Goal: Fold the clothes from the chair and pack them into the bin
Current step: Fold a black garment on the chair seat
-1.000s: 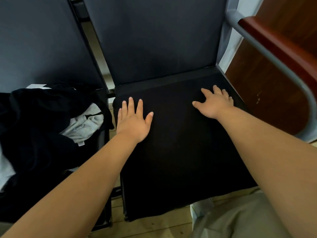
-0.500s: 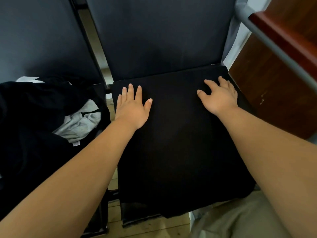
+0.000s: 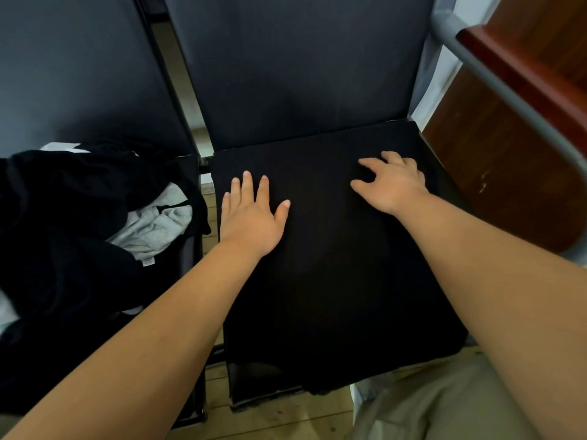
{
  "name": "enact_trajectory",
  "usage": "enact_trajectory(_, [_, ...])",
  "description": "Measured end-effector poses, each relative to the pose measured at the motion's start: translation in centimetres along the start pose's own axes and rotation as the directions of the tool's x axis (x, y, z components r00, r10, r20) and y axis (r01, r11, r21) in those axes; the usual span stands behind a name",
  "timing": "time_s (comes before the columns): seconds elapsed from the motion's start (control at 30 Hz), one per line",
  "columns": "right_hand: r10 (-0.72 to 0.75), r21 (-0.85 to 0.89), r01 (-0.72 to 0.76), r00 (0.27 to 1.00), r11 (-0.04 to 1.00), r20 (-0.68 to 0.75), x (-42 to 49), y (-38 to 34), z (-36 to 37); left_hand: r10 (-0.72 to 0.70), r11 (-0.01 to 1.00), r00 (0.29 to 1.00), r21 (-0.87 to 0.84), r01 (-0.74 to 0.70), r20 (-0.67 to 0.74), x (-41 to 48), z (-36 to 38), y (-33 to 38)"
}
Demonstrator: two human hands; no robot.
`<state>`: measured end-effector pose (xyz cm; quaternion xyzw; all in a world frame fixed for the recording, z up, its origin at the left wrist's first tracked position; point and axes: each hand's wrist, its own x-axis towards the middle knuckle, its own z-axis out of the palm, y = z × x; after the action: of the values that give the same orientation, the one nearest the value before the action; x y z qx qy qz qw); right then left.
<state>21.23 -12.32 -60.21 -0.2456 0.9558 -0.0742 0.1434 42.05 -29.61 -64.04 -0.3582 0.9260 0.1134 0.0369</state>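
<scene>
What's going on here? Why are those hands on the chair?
A person has a black garment spread flat over the seat of a chair, probably getting it ready to fold. The left hand presses flat on it; the right hand rests near its far edge, fingers bent. A heap of black and grey clothes lies on the next chair.

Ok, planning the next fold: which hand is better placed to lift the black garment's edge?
Likely the right hand: fingers curled on the black garment by its far edge; left hand lies flat.
</scene>
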Motion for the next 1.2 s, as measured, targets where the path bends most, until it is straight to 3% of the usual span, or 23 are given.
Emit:
enact_trajectory(0.37, [-0.022, 0.036, 0.022, 1.000, 0.999, -0.002, -2.4, 0.4, -2.5, 0.013, 0.999, 0.999, -0.041, -0.011, 0.049, -1.8, -2.3, 0.8])
enact_trajectory(0.63, [0.041, 0.270, -0.041, 0.999, 0.962, 0.006, -12.5, 1.1, -6.2, 0.208, 0.975, 0.958, -0.123, -0.186, 0.199, -10.1, -7.1, 3.7])
enact_trajectory(0.8, [0.141, 0.326, -0.183, 0.979, 0.927, 0.147, -19.6, 3.1, -7.0, 0.347, 0.938, 0.900, -0.102, -0.331, 0.264, -16.8, -7.4, 3.0])
enact_trajectory(0.93, [0.290, 0.408, -0.459, 0.864, 0.790, 0.410, -23.5, 5.5, -5.4, 0.407, 0.913, 0.875, -0.118, -0.390, 0.261, -21.4, -7.2, 1.8])
enact_trajectory(1.0, [0.300, 0.376, -0.516, 0.812, 0.770, 0.501, -24.8, 6.6, -4.3, 0.398, 0.915, 0.871, -0.193, -0.354, 0.290, -23.4, -6.8, 1.4])
enact_trajectory(1.07, [0.306, 0.368, -0.549, 0.782, 0.750, 0.543, -25.7, 7.5, -3.3, 0.328, 0.920, 0.854, -0.343, -0.191, 0.404, -25.2, -6.2, 1.6])
enact_trajectory(1.2, [0.394, 0.321, -0.620, 0.738, 0.716, 0.549, -26.4, 8.1, -1.7, 0.242, 0.865, 0.695, -0.475, 0.162, 0.677, -27.0, -2.7, 2.5])
